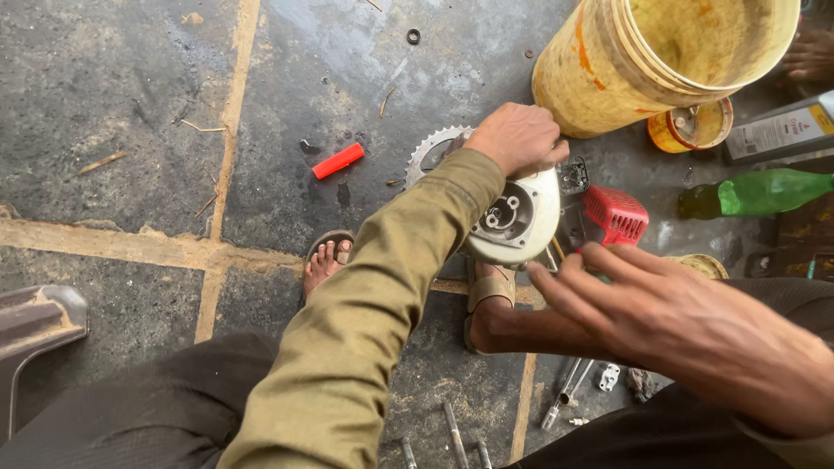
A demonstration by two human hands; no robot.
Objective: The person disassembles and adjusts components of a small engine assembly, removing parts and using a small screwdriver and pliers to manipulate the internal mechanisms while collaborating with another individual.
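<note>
small engine housing (pixel 512 221) on the floor between the sandalled feet, round open face up | left hand (pixel 519 137) closed over its far edge, gripping | right hand (pixel 686 326) just near-right of it, fingers spread, empty, nearer the red cover (pixel 615 214) | sprocket (pixel 427 152) apparently under the left hand | yellow bucket (pixel 643 61) beyond

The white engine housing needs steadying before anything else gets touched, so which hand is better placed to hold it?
Left, probably. The left hand already grips the top of the white engine housing, while the right hand hovers open beside it, touching nothing.
</note>
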